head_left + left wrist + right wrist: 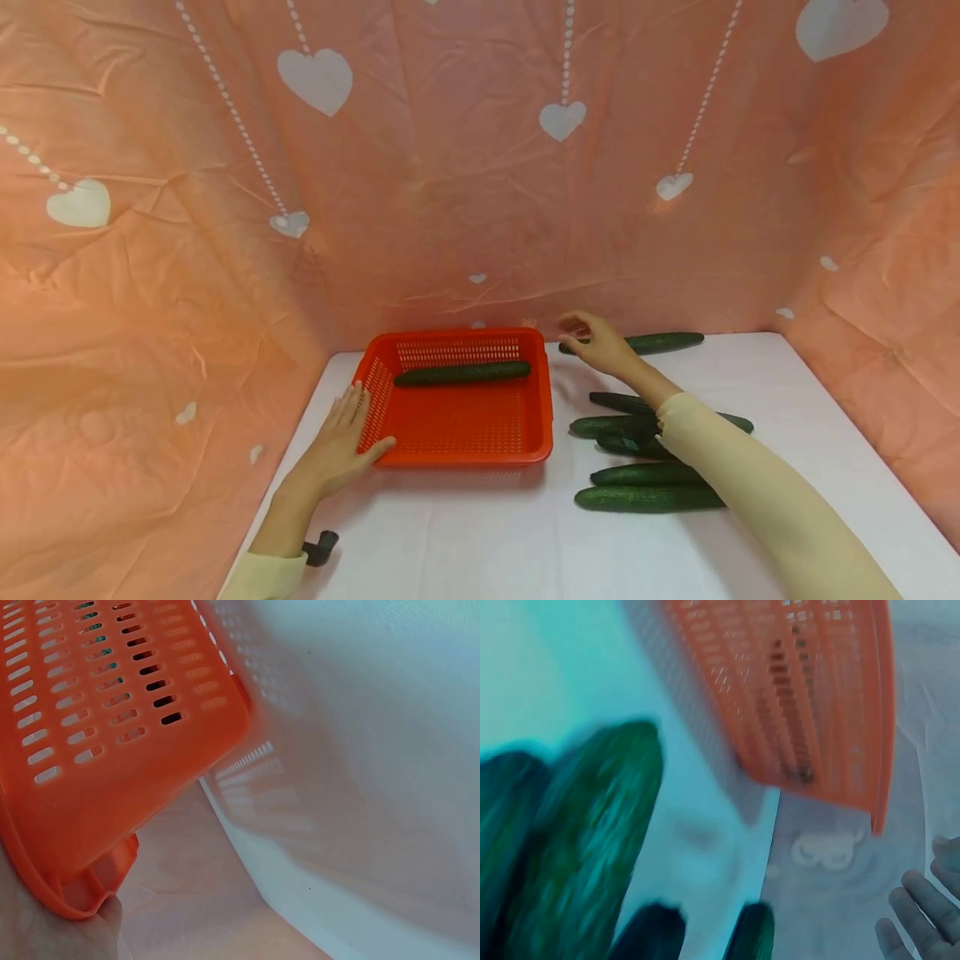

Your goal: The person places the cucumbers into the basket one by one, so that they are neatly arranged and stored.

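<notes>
1. On the white surface point(480, 542), we log a red basket point(542, 392) with one cucumber point(461, 374) lying along its far side.
2. Left hand point(337, 442): fingers extended against the basket's left rim, grip released.
3. Right hand point(600, 343): grip relaxed, holding nothing, by the left tip of the far cucumber point(667, 342).
4. More cucumbers point(648, 499) lie grouped right of the basket.
5. Risks, we judge: pinching only the tip could roll the far cucumber away; a dipping sleeve point(750, 483) could nudge the group.
</notes>
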The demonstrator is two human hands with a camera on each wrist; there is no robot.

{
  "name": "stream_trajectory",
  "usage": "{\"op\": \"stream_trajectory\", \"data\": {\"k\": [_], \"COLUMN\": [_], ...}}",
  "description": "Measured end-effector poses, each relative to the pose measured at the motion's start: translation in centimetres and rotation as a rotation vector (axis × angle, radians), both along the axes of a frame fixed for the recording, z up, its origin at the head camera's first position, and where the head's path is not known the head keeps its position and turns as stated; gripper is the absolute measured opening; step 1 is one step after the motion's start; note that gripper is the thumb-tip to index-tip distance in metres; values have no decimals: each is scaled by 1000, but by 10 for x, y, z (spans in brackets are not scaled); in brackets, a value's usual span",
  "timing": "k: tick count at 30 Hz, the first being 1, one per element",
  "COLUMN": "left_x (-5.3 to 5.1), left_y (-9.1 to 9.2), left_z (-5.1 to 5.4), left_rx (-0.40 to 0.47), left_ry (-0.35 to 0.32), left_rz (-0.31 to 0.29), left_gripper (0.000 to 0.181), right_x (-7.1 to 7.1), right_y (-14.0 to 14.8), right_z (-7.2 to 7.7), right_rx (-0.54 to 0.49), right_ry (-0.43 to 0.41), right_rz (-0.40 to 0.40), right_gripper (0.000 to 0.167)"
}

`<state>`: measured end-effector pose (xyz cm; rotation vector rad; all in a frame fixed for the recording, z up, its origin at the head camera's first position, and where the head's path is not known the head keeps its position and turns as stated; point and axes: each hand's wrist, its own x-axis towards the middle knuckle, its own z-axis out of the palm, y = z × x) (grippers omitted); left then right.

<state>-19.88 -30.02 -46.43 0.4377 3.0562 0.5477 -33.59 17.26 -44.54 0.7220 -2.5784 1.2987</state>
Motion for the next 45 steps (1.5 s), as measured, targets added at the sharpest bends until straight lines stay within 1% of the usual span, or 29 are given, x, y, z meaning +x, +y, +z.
{"op": "stream_trajectory", "data": {"k": [6,10,13,16,23,27,35,38,42,45], "left_x": [1,1,2,2,2,1,0,-1,-1,-1], "left_y": [0,0,-1,-2,-1,-1,0,0,0,0], "left_z": [-2,-2,-3,-3,-5,-6,-2,-1,-1,-2], "left_rx": [1,3,-3,7,18,17,-3,-6,-7,-6], "left_ry": [-1,4,8,3,10,12,3,4,2,-1], "left_rz": [-7,0,6,4,-2,-9,2,3,1,3], "left_gripper": [105,105,105,104,104,104,104,104,104,104], "right_x": [2,2,2,2,-5,-9,-18,-20,-21,-20], "right_y": [36,59,74,89,117,129,139,141,144,145], "right_z": [-6,-9,-11,-15,-23,-28,-31,-33,-35,-35], "right_rx": [21,57,94,131,217,247,245,265,298,310], "right_ry": [23,5,-31,-85,-196,-240,-286,-313,-341,-349], "right_rz": [-39,-65,-79,-103,-162,-175,-167,-152,-135,-141], "right_gripper": [32,34,38,46,59,63,72,75,77,75]}}
